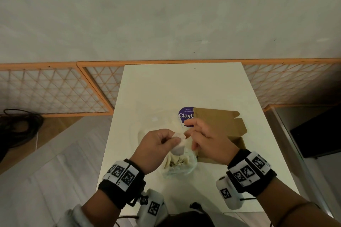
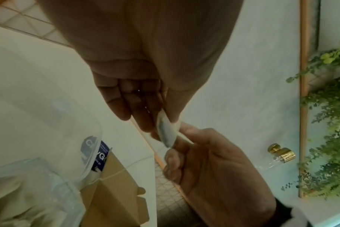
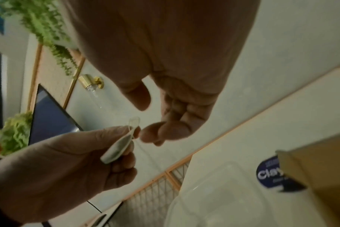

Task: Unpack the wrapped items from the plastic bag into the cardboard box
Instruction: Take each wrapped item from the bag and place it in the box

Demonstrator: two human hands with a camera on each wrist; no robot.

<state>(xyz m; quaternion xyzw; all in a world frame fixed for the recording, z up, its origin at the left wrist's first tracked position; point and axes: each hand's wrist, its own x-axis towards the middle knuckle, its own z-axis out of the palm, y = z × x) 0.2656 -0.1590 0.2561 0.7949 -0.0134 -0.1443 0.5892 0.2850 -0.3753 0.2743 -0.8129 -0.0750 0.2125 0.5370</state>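
One wrapped item (image 1: 178, 141) is pinched between thumb and fingers of the left hand (image 1: 156, 145), above the plastic bag (image 1: 177, 164). Beside it, the right hand (image 1: 208, 140) is held loosely curled, gripping nothing, over the cardboard box (image 1: 221, 123).

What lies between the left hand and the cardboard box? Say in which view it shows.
In the head view, the small wrapped item pinched by the left hand, then the right hand, which hovers over the near part of the cardboard box.
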